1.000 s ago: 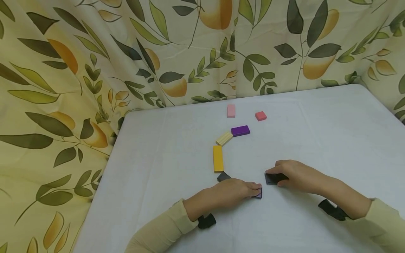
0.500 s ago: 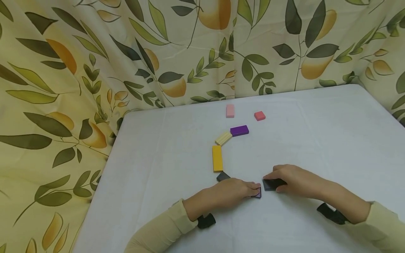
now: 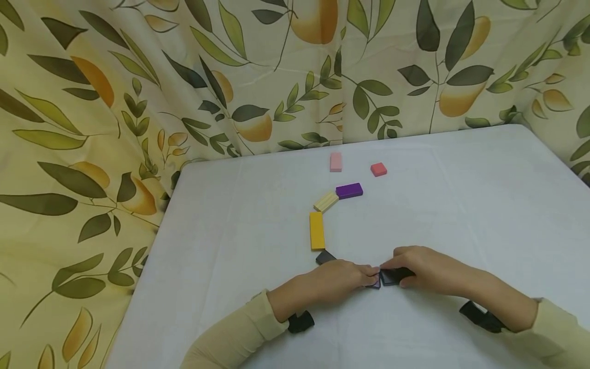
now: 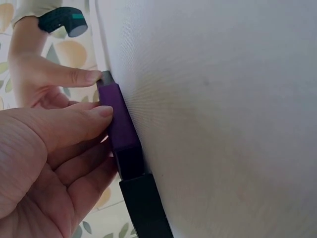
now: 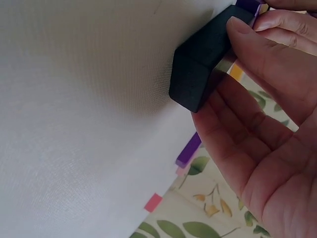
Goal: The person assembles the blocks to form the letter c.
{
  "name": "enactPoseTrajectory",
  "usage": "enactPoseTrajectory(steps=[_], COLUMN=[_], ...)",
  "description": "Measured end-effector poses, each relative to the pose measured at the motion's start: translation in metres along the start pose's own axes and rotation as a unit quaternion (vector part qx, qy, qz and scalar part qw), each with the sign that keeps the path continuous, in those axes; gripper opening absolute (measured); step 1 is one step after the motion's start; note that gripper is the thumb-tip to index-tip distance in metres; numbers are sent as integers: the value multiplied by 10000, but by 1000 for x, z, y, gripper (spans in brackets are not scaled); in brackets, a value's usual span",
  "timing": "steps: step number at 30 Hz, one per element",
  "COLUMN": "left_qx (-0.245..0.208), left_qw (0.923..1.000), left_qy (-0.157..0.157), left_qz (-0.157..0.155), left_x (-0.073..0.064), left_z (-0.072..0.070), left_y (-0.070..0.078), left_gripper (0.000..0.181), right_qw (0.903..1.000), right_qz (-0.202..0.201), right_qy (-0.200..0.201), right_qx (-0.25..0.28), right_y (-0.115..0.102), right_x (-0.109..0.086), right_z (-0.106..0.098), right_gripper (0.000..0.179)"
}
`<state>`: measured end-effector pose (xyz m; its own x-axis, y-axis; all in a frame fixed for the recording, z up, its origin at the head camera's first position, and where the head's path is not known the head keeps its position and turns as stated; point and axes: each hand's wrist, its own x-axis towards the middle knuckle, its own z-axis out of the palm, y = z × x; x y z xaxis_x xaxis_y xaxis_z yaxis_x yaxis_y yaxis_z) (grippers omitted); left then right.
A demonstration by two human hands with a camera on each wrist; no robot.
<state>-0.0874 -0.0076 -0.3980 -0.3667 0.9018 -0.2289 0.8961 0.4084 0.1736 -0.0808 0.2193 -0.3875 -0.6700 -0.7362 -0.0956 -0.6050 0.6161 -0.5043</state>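
Note:
My left hand (image 3: 329, 281) pinches a purple block (image 4: 120, 119) between thumb and fingers, flat on the white table. A second black block (image 3: 391, 277) lies at that block's right end, and my right hand (image 3: 428, 270) pinches it by its long sides. Their ends meet or nearly meet, at a slight angle. Partly under my left wrist in the head view, a dark grey block (image 3: 324, 257) touches the purple block's other end, as the left wrist view shows. From there a yellow block (image 3: 317, 231), a pale wood-coloured block (image 3: 326, 202) and another purple block (image 3: 349, 190) continue in a curve.
A pink block (image 3: 336, 162) and a shorter red block (image 3: 379, 169) lie apart near the table's far edge. A leaf-and-fruit patterned curtain (image 3: 276, 77) hangs behind and to the left of the white table (image 3: 230, 230).
My right hand has slid the black block leftward and nearer to me, closing the gap to the purple block. The left hand has stayed in place on its block.

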Motion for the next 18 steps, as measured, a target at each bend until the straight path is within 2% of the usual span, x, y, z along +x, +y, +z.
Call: enactPoseTrajectory(steps=[18], left_qx=[397], left_qw=[9990], left_qy=[-159], left_qz=[-124], left_x=[1], left_z=[1], left_y=[4], left_gripper=[38], right_qw=[9999], right_qz=[-106], right_qy=[106], right_qx=[38], right_y=[-2], right_x=[-2], right_z=[2], right_gripper=[37])
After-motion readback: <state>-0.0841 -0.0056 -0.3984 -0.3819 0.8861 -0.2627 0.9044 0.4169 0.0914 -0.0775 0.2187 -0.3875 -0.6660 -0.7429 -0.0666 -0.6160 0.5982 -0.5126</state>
